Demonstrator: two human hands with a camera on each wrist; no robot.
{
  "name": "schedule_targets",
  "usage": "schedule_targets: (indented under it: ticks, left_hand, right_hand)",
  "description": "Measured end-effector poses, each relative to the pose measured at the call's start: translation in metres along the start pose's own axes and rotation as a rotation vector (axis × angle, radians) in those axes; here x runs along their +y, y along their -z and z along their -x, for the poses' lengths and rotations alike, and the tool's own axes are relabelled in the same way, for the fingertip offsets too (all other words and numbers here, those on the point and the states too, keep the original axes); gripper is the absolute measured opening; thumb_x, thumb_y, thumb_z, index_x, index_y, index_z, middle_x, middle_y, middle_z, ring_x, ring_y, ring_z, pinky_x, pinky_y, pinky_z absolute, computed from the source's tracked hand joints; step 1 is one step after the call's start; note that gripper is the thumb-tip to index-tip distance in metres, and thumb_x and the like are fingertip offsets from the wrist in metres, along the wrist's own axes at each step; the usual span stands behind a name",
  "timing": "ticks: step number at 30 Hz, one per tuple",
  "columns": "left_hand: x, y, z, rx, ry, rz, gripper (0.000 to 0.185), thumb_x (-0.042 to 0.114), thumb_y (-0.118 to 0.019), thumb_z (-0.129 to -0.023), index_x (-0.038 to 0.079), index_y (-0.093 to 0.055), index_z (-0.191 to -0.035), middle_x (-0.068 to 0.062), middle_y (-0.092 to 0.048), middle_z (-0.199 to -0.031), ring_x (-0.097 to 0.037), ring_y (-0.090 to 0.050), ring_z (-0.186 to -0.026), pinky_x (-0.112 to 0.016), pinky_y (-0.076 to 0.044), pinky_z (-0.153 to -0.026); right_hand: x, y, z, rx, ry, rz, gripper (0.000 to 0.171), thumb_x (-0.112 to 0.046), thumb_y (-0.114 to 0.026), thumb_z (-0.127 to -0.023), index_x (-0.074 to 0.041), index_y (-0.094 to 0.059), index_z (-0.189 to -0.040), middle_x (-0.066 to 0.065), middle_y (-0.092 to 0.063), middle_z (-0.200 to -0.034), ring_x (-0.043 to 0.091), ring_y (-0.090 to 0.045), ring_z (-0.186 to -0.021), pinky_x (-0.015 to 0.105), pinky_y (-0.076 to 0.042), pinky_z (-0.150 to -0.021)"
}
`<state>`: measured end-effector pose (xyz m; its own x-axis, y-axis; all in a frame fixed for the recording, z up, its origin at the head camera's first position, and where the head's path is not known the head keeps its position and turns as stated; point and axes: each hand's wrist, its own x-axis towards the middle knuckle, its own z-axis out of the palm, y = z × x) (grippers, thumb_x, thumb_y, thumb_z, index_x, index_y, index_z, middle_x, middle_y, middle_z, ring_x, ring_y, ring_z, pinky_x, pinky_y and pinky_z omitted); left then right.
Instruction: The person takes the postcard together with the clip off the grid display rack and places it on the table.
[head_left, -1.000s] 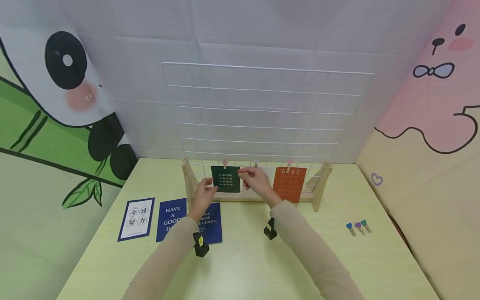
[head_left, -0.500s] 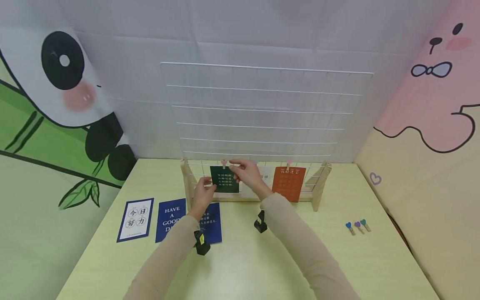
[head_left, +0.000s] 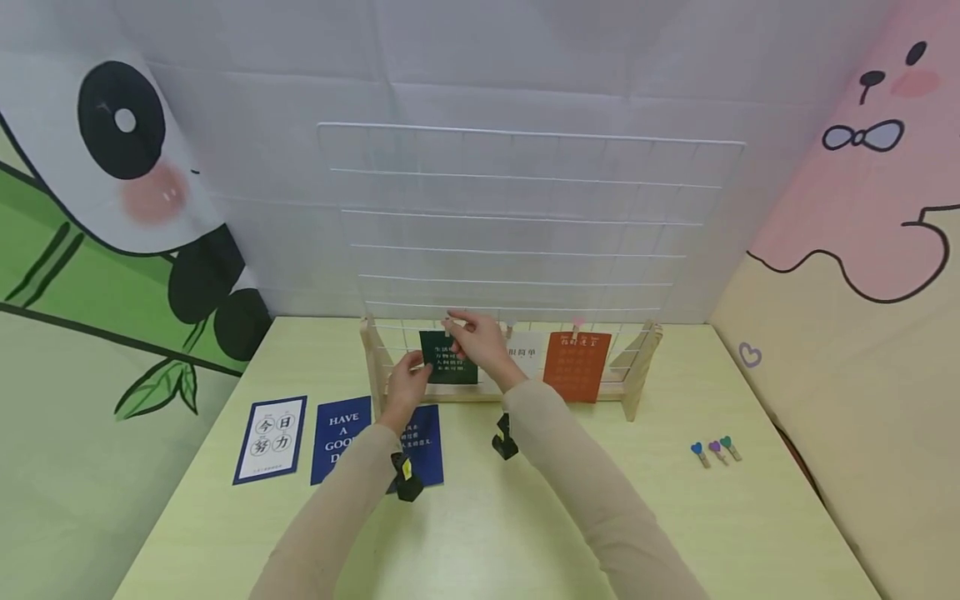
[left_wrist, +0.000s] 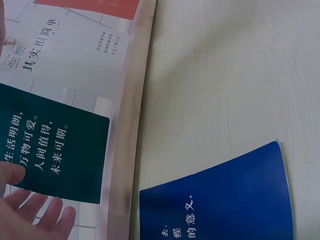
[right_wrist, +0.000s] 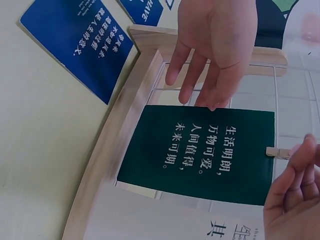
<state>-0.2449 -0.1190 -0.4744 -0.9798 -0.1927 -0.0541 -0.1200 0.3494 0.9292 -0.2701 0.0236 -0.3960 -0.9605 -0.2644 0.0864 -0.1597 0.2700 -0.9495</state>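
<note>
A dark green card (head_left: 455, 367) with white writing hangs low on a white wire grid, held at its top edge by a small wooden clothespin (right_wrist: 276, 152). My left hand (head_left: 406, 387) pinches the card's left edge; in the left wrist view the thumb (left_wrist: 12, 173) lies over its front. At the top of the card, my right hand (head_left: 482, 346) pinches the pink end of the clothespin between thumb and index finger, as the right wrist view shows. Beside the green card hang a white card (head_left: 528, 350) and an orange card (head_left: 576, 367), each under a clip.
The wire grid (head_left: 517, 221) stands in a wooden base (head_left: 633, 379) at the table's back, before a pale cloth wall. Blue cards (head_left: 339, 425) and a white card with a blue border (head_left: 270, 439) lie at left. Several heart clothespins (head_left: 716, 451) lie at right.
My right hand has moved left, from the green card's upper right corner to the clothespin at its top. The left hand stays at the card's left edge.
</note>
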Motion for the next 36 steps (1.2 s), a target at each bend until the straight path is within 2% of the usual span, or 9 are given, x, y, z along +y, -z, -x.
schedule_targets:
  ticks: [4,7,10,14,17,24,30,36]
  left_hand:
    - [0.001,-0.001,-0.003,-0.007,0.015,0.003,0.04,0.017,-0.048,-0.091,0.002,-0.04,-0.128,-0.02,-0.043,-0.125,-0.033,-0.042,-0.112,-0.043,-0.04,-0.086]
    - [0.002,-0.001,-0.003,-0.007,0.03,-0.003,0.04,0.017,-0.048,-0.091,0.002,-0.041,-0.128,-0.02,-0.045,-0.124,-0.032,-0.042,-0.112,-0.042,-0.04,-0.086]
    - [0.003,-0.001,-0.004,-0.005,0.036,-0.015,0.039,0.017,-0.048,-0.091,0.002,-0.042,-0.127,-0.02,-0.046,-0.122,-0.031,-0.043,-0.111,-0.042,-0.041,-0.085]
    - [0.004,-0.002,-0.005,0.008,0.029,-0.02,0.036,0.015,-0.049,-0.091,0.001,-0.045,-0.124,-0.02,-0.048,-0.119,-0.031,-0.045,-0.109,-0.042,-0.041,-0.084]
    - [0.005,-0.002,-0.005,0.02,0.018,-0.024,0.032,0.014,-0.05,-0.091,0.0,-0.05,-0.119,-0.019,-0.051,-0.115,-0.031,-0.047,-0.105,-0.042,-0.042,-0.082]
    - [0.005,-0.002,-0.006,0.045,0.009,-0.05,0.025,0.012,-0.051,-0.09,-0.001,-0.055,-0.111,-0.018,-0.055,-0.106,-0.03,-0.051,-0.098,-0.041,-0.044,-0.078]
    - [0.007,-0.001,-0.005,0.043,0.008,-0.063,0.026,0.012,-0.051,-0.09,-0.002,-0.055,-0.111,-0.019,-0.055,-0.106,-0.031,-0.051,-0.097,-0.042,-0.044,-0.078]
    - [0.011,0.0,-0.001,0.048,0.017,-0.075,0.026,0.012,-0.051,-0.09,-0.002,-0.056,-0.111,-0.018,-0.055,-0.106,-0.031,-0.05,-0.098,-0.043,-0.043,-0.079]
  right_hand:
    - [-0.005,-0.002,-0.001,0.007,0.036,0.024,0.037,-0.019,-0.051,-0.091,-0.005,-0.049,-0.125,0.023,-0.057,-0.067,0.019,-0.051,-0.046,0.025,-0.044,-0.045]
    - [-0.005,-0.003,-0.002,0.012,0.043,0.048,0.034,-0.018,-0.05,-0.091,-0.006,-0.052,-0.123,0.022,-0.057,-0.065,0.02,-0.051,-0.046,0.029,-0.044,-0.045]
    - [-0.004,-0.004,-0.003,0.015,0.04,0.069,0.032,-0.018,-0.05,-0.091,-0.008,-0.054,-0.121,0.022,-0.058,-0.065,0.025,-0.052,-0.048,0.032,-0.044,-0.046]
    - [-0.004,-0.006,-0.003,0.039,0.035,0.12,0.031,-0.019,-0.05,-0.091,-0.01,-0.055,-0.12,0.02,-0.058,-0.064,0.035,-0.055,-0.056,0.027,-0.042,-0.044]
    - [-0.003,-0.009,-0.004,0.071,0.038,0.193,0.032,-0.02,-0.049,-0.091,-0.011,-0.054,-0.122,0.015,-0.058,-0.059,0.034,-0.057,-0.058,0.023,-0.038,-0.043]
    - [-0.006,-0.01,-0.004,0.111,0.047,0.328,0.033,-0.023,-0.05,-0.091,-0.011,-0.054,-0.121,0.001,-0.055,-0.054,0.02,-0.056,-0.049,0.024,-0.032,-0.037]
    - [-0.003,-0.009,-0.005,0.132,0.055,0.362,0.03,-0.025,-0.051,-0.09,-0.011,-0.058,-0.117,0.0,-0.055,-0.055,0.01,-0.052,-0.046,0.024,-0.032,-0.038]
    - [-0.001,-0.009,-0.007,0.129,0.066,0.384,0.028,-0.025,-0.051,-0.09,-0.013,-0.06,-0.114,0.002,-0.058,-0.056,0.011,-0.052,-0.046,0.024,-0.032,-0.038]
